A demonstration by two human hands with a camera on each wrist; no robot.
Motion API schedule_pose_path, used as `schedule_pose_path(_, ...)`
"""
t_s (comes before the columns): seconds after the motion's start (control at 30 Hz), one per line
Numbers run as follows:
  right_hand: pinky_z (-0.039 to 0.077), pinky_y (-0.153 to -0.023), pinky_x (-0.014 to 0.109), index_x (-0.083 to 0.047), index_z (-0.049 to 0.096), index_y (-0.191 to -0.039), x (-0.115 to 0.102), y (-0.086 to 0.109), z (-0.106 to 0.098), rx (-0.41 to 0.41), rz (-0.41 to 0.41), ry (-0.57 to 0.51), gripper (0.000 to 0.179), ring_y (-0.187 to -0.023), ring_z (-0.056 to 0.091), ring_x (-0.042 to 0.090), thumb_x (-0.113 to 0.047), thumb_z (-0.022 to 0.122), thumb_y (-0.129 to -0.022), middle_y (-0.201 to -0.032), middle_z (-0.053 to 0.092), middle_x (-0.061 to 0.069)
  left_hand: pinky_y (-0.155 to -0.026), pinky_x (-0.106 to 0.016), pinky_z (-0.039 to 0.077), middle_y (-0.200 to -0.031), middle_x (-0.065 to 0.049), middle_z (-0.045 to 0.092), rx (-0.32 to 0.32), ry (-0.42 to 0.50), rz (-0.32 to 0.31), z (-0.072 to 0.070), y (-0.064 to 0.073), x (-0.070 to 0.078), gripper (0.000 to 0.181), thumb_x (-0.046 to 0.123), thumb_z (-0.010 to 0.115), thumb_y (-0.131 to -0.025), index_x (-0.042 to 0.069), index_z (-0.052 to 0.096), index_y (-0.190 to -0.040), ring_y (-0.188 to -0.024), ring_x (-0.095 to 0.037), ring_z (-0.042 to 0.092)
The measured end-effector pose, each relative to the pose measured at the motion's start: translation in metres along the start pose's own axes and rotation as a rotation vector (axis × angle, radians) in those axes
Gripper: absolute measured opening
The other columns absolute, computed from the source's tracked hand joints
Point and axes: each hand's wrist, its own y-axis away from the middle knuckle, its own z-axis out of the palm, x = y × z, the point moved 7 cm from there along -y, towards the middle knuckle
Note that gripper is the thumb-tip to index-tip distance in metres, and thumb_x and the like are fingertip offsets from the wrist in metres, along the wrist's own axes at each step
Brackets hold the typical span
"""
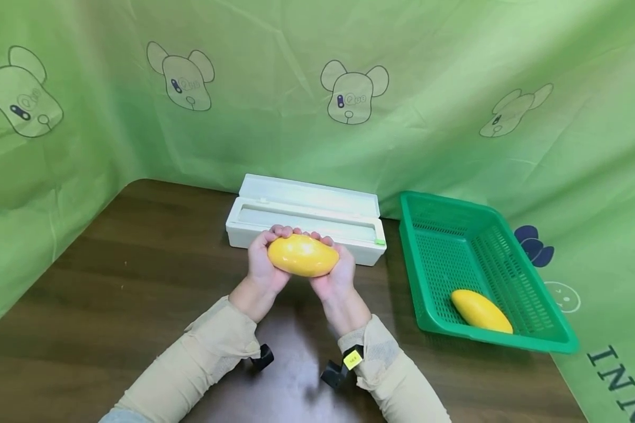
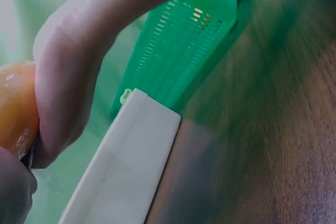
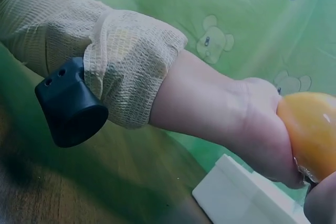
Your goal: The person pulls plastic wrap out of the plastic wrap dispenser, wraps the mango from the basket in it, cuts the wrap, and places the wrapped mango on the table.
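Both hands hold a yellow mango (image 1: 303, 255) between them, raised above the table in front of a long white cling film dispenser (image 1: 307, 232). My left hand (image 1: 264, 267) grips its left end and my right hand (image 1: 340, 275) its right end, fingers curled around the far side. Clear film wrinkles along the underside of the mango (image 3: 311, 129) in the right wrist view. In the left wrist view the same mango (image 2: 18, 106) sits at the left edge, partly cut off. The dispenser's lid (image 1: 309, 195) is raised at the back.
A green plastic basket (image 1: 410, 264) stands to the right on the brown wooden table (image 1: 153, 294), with a second yellow mango (image 1: 481, 311) lying in its near end. Green curtain (image 1: 275, 117) with printed bear heads closes off the back and sides.
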Motion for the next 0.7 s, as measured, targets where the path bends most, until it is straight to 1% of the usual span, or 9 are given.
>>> schedule_pose_path(0.13,0.040,-0.100,0.044,-0.009,0.055,-0.066,-0.001,0.000,0.004,-0.058,0.037,-0.021,0.049,-0.093,0.057,0.026,-0.010,0.019,-0.100,-0.086,0.061,0.006,-0.090,-0.038,0.042,-0.069,0.004,0.056,-0.017,0.059,-0.014,0.006,0.000,0.001,0.046,0.010,0.021,-0.093,0.015,0.055,-0.062,-0.087,-0.019,0.053)
schedule_pose_path(0.23,0.040,-0.098,0.043,-0.010,0.055,-0.063,-0.001,0.001,0.006,-0.087,0.059,-0.023,0.052,-0.093,0.057,0.025,-0.009,0.018,-0.098,-0.084,0.061,0.005,-0.089,-0.038,0.042,-0.068,0.005,0.056,-0.013,0.090,-0.023,0.008,0.002,0.001,0.046,0.010,0.021,-0.093,0.015,0.054,-0.061,-0.086,-0.019,0.053)
schedule_pose_path(0.37,0.041,-0.097,0.042,-0.010,0.055,-0.061,-0.001,0.002,0.009,-0.116,0.083,-0.031,0.048,-0.094,0.056,0.024,-0.008,0.021,-0.095,-0.082,0.061,0.004,-0.089,-0.039,0.042,-0.066,0.004,0.056,-0.002,0.143,-0.022,0.008,0.004,0.001,0.045,0.009,0.021,-0.091,0.014,0.053,-0.060,-0.084,-0.020,0.053)
schedule_pose_path(0.47,0.042,-0.095,0.041,-0.011,0.054,-0.061,0.000,0.002,0.008,-0.105,0.088,-0.039,0.039,-0.093,0.055,0.024,-0.008,0.028,-0.090,-0.080,0.061,0.003,-0.090,-0.039,0.043,-0.066,0.002,0.056,0.026,0.181,-0.014,0.006,0.005,0.000,0.041,0.008,0.024,-0.089,0.012,0.053,-0.061,-0.084,-0.020,0.054)
schedule_pose_path(0.53,0.042,-0.096,0.041,-0.011,0.053,-0.063,0.000,0.001,0.007,-0.086,0.085,-0.048,0.033,-0.093,0.055,0.024,-0.008,0.031,-0.087,-0.081,0.060,0.004,-0.091,-0.039,0.043,-0.067,0.002,0.057,0.050,0.189,0.000,0.004,0.006,-0.001,0.037,0.008,0.026,-0.088,0.012,0.054,-0.064,-0.085,-0.021,0.054)
schedule_pose_path(0.6,0.041,-0.097,0.042,-0.011,0.053,-0.065,0.001,0.000,0.006,-0.057,0.071,-0.041,0.031,-0.093,0.055,0.025,-0.009,0.031,-0.087,-0.083,0.059,0.005,-0.092,-0.039,0.043,-0.070,0.001,0.058,0.065,0.201,0.005,0.002,0.006,-0.002,0.032,0.008,0.029,-0.087,0.011,0.054,-0.068,-0.088,-0.022,0.054)
schedule_pose_path(0.7,0.040,-0.100,0.043,-0.010,0.051,-0.071,0.001,-0.001,0.004,-0.032,0.043,0.000,0.031,-0.097,0.054,0.026,-0.013,0.029,-0.092,-0.090,0.057,0.006,-0.093,-0.039,0.043,-0.074,0.000,0.060,0.075,0.197,0.013,-0.002,0.005,-0.003,0.033,0.008,0.029,-0.089,0.011,0.056,-0.071,-0.090,-0.022,0.054)
